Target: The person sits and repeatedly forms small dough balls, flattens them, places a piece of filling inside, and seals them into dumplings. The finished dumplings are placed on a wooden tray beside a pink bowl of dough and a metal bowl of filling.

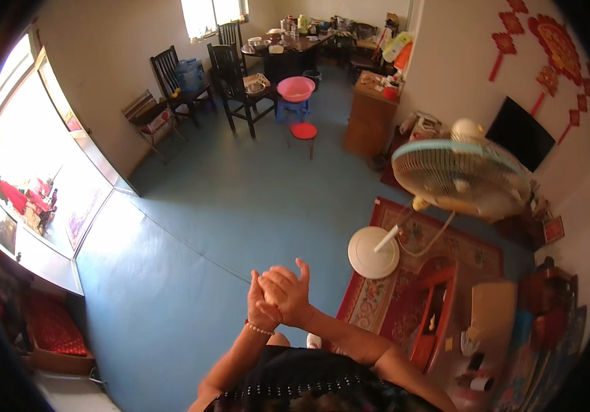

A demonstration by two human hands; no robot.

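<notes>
My left hand (256,301) and my right hand (295,301) are clasped together in front of my body, above the blue floor (197,221). Fingers of both overlap, so where one hand ends is partly hidden. One digit of my right hand sticks up apart from the others. A beaded bracelet (260,327) circles my left wrist. No object shows between the palms. The nearest thing ahead on the right is a standing fan, its round white base (373,252) resting by a patterned red rug (367,304).
The fan head (460,175) leans over the rug. A red wooden table (457,329) carries a cardboard piece (491,309). Farther off stand a red stool (303,131), a pink basin (296,89), dark chairs (230,62) and a cluttered table (320,44). An open doorway (42,154) lies left.
</notes>
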